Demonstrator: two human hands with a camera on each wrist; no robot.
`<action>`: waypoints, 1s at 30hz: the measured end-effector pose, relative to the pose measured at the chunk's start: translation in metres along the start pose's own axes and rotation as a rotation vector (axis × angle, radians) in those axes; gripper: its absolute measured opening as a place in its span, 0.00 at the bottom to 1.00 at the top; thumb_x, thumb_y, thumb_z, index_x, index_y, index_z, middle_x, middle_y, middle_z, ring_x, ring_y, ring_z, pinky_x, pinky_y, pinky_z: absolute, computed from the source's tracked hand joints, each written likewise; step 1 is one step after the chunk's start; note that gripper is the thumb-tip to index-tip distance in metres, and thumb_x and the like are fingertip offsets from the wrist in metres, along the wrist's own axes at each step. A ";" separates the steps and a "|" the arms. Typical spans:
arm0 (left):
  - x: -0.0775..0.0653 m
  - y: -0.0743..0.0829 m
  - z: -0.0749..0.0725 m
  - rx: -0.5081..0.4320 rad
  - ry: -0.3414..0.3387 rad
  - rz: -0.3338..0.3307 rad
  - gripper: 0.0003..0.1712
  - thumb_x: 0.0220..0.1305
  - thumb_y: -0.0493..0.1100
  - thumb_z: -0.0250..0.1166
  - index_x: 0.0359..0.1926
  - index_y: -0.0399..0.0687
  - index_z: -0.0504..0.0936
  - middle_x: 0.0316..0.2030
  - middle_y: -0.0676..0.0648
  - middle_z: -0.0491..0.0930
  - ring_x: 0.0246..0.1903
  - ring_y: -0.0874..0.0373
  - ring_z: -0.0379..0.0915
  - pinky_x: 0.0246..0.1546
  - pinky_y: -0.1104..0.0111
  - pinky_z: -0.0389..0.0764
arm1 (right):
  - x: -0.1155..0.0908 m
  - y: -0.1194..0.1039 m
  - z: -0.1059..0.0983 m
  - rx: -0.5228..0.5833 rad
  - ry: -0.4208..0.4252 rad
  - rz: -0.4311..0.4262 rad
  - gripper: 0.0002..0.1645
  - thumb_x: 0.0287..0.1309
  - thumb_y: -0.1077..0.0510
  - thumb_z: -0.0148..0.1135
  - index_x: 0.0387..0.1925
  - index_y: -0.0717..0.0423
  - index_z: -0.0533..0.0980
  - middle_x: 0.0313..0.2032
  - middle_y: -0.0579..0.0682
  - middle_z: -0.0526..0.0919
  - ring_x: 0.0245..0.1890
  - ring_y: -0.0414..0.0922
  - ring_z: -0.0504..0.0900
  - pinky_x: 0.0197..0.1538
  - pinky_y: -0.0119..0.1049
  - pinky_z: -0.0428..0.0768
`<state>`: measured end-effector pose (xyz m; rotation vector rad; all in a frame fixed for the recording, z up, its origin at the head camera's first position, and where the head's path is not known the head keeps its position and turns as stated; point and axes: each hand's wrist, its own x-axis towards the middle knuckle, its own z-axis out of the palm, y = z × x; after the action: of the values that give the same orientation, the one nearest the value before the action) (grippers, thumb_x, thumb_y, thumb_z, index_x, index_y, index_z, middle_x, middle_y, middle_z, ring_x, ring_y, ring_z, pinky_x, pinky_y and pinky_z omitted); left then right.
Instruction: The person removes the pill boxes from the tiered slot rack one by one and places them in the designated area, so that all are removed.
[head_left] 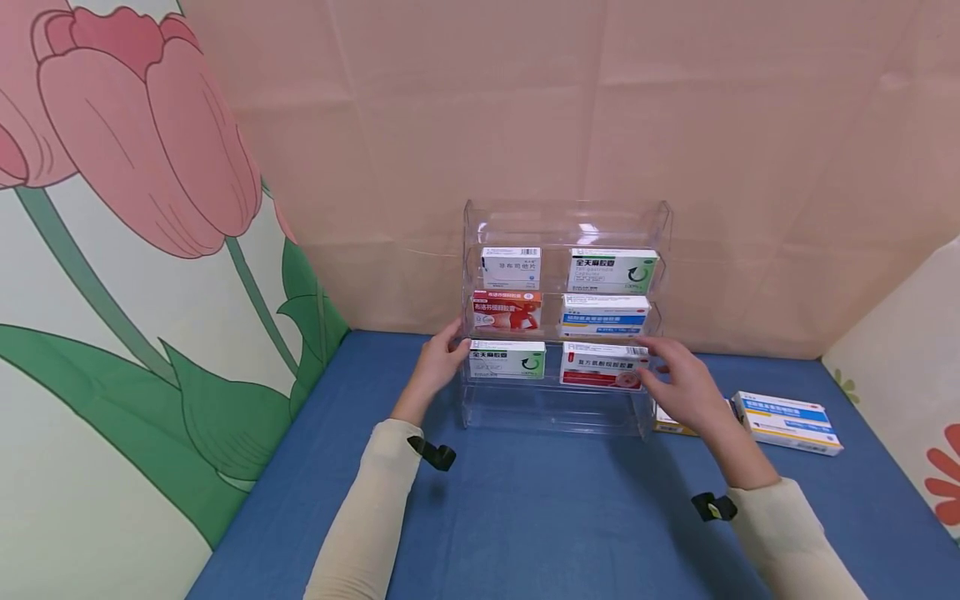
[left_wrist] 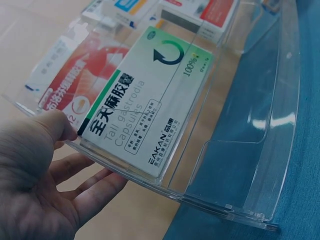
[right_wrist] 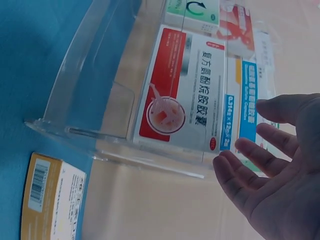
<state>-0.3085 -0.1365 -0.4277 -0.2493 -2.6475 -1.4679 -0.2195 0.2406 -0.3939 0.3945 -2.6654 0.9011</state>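
Observation:
A clear tiered display rack [head_left: 558, 408] stands upright on the blue table, with medicine boxes on its tiers. At its left side, my left hand [head_left: 437, 364] holds the edge, thumb in front and fingers outside the panel. The thumb lies beside a green-and-white capsule box [left_wrist: 147, 102] on the lower filled tier. My right hand [head_left: 678, 385] is at the rack's right side, fingers loosely bent and spread, gripping nothing. Nearest to it are a red-and-white capsule box [right_wrist: 175, 90] and, one tier up, a blue-and-white box [right_wrist: 248, 100].
Higher up sit a red box [head_left: 506, 312], a small white box [head_left: 512, 268] and another green-and-white box [head_left: 613, 271]. On the table at right lie a blue-and-white box [head_left: 787, 422] and a yellow-ended box [right_wrist: 42, 200], partly behind my right hand. A pink cloth backdrop [head_left: 405, 167] hangs behind.

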 end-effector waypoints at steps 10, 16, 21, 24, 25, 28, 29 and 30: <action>0.000 0.001 -0.001 0.022 0.006 0.015 0.33 0.74 0.44 0.60 0.76 0.51 0.65 0.60 0.40 0.80 0.34 0.51 0.78 0.36 0.63 0.83 | 0.013 -0.010 0.009 -0.027 -0.052 0.043 0.30 0.65 0.61 0.65 0.67 0.58 0.72 0.65 0.65 0.72 0.59 0.63 0.73 0.58 0.65 0.76; 0.000 -0.001 0.001 0.025 0.008 0.009 0.33 0.74 0.44 0.60 0.76 0.52 0.65 0.61 0.40 0.79 0.35 0.51 0.78 0.37 0.62 0.84 | 0.018 -0.014 0.014 -0.078 -0.057 0.074 0.29 0.64 0.61 0.64 0.66 0.61 0.73 0.65 0.68 0.72 0.64 0.65 0.68 0.63 0.68 0.69; -0.001 0.000 0.000 0.026 0.003 0.003 0.33 0.74 0.45 0.60 0.77 0.53 0.64 0.62 0.41 0.78 0.35 0.51 0.77 0.36 0.64 0.83 | 0.020 -0.014 0.017 -0.111 -0.055 0.091 0.28 0.63 0.63 0.64 0.66 0.57 0.74 0.64 0.66 0.74 0.62 0.63 0.66 0.60 0.66 0.71; -0.001 0.000 0.000 0.027 -0.003 -0.002 0.33 0.74 0.45 0.60 0.77 0.53 0.64 0.62 0.41 0.78 0.35 0.51 0.76 0.36 0.65 0.82 | 0.020 -0.011 0.019 -0.141 -0.040 0.067 0.28 0.63 0.65 0.64 0.65 0.57 0.75 0.63 0.65 0.76 0.59 0.61 0.66 0.57 0.64 0.73; -0.001 0.000 0.000 0.027 -0.003 -0.003 0.33 0.74 0.45 0.60 0.77 0.53 0.63 0.62 0.41 0.78 0.35 0.51 0.76 0.36 0.65 0.82 | 0.021 -0.010 0.020 -0.154 -0.033 0.056 0.28 0.62 0.66 0.64 0.64 0.58 0.76 0.62 0.65 0.77 0.58 0.61 0.66 0.56 0.63 0.73; -0.002 0.001 0.000 0.026 -0.004 -0.005 0.33 0.74 0.45 0.59 0.77 0.52 0.63 0.62 0.41 0.78 0.35 0.51 0.76 0.37 0.64 0.82 | 0.021 -0.007 0.023 -0.188 -0.008 0.029 0.26 0.62 0.68 0.63 0.62 0.60 0.78 0.61 0.64 0.78 0.56 0.60 0.66 0.54 0.60 0.73; -0.002 0.001 0.000 0.026 -0.004 -0.006 0.33 0.74 0.45 0.59 0.77 0.51 0.63 0.62 0.40 0.78 0.36 0.51 0.76 0.37 0.63 0.83 | 0.021 -0.006 0.024 -0.197 0.001 0.024 0.25 0.61 0.69 0.64 0.61 0.61 0.78 0.60 0.64 0.78 0.56 0.60 0.66 0.54 0.60 0.74; -0.002 0.001 0.000 0.025 -0.005 -0.007 0.33 0.74 0.45 0.59 0.77 0.51 0.63 0.63 0.40 0.78 0.36 0.51 0.77 0.38 0.63 0.83 | 0.021 -0.006 0.025 -0.203 0.010 0.021 0.24 0.61 0.69 0.64 0.60 0.61 0.79 0.60 0.64 0.78 0.56 0.60 0.66 0.55 0.59 0.74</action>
<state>-0.3069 -0.1366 -0.4274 -0.2422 -2.6715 -1.4366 -0.2420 0.2172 -0.4021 0.3143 -2.7228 0.6276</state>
